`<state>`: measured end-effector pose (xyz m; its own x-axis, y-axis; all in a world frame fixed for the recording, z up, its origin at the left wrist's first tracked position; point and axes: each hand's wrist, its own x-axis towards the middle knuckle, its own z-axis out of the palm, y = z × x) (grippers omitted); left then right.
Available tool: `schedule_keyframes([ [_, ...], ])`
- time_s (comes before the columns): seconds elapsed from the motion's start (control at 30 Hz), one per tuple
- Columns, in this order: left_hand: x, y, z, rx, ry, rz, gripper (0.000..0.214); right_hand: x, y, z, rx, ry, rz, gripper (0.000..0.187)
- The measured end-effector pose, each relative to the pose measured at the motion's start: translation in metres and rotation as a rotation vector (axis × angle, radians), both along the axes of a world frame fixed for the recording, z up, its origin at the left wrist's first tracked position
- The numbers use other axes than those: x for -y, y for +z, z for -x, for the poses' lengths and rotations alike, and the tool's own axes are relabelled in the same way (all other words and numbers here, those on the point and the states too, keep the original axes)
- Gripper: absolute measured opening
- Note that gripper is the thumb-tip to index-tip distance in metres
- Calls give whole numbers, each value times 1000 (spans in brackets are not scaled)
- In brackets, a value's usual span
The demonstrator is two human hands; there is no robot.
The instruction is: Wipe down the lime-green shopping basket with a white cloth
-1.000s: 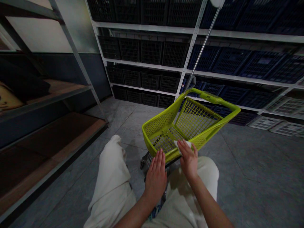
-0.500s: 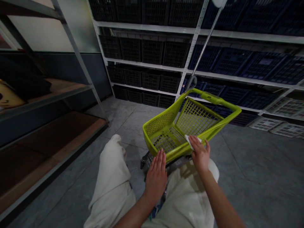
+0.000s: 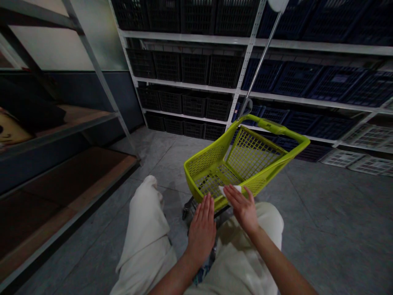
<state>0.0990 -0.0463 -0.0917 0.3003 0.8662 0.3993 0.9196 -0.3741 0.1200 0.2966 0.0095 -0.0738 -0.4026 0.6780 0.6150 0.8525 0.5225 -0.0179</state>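
A small lime-green shopping cart [image 3: 215, 148] stands before my knees, its basket of plastic lattice. My left hand [image 3: 203, 223] lies with its fingers stretched out and side by side against the near corner of the basket rim. On the near long rim, my right hand [image 3: 244, 208] presses a white cloth or tissue [image 3: 224, 190], which shows at the fingertips; most of it is hidden under the fingers. A grey pole [image 3: 260, 65] with a white top rises from the far side of the cart.
White metal shelving [image 3: 184, 85] with rows of black crates [image 3: 195, 67] and blue crates [image 3: 299, 82] runs along the back. White crates [image 3: 342, 157] sit low at the right. A metal rack [image 3: 101, 78] with brown boards stands at the left. The floor [image 3: 322, 205] is grey.
My right hand has slid left along the near rim with the white cloth or tissue, closer to my left hand. My left hand has stayed at the corner.
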Motion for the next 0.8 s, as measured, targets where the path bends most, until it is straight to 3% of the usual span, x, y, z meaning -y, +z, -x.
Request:
schedule_keyframes([
  [0.1,0,-1,0,6,-11,-14,78,-20,4,-40,-49,-153,-40,77],
  [0.17,1,-2,-2,23,-8,-25,80,-23,4,-45,-93,-224,-56,80],
  [0.27,1,-2,-4,48,3,-30,82,-9,0,-14,-135,-205,-34,81],
  [0.4,2,-1,-5,42,2,-28,81,23,-9,45,-91,2,-7,70],
  [0.47,2,0,-4,26,0,-24,79,28,-9,53,-64,58,-17,66],
  [0.57,2,2,-2,-1,1,-9,74,16,-4,25,-28,38,-12,69],
  [0.7,2,2,-2,-14,-8,-2,73,-15,6,-35,-53,-157,-19,76],
  [0.8,2,0,-3,-4,2,-6,74,-20,8,-39,-90,-269,-35,77],
])
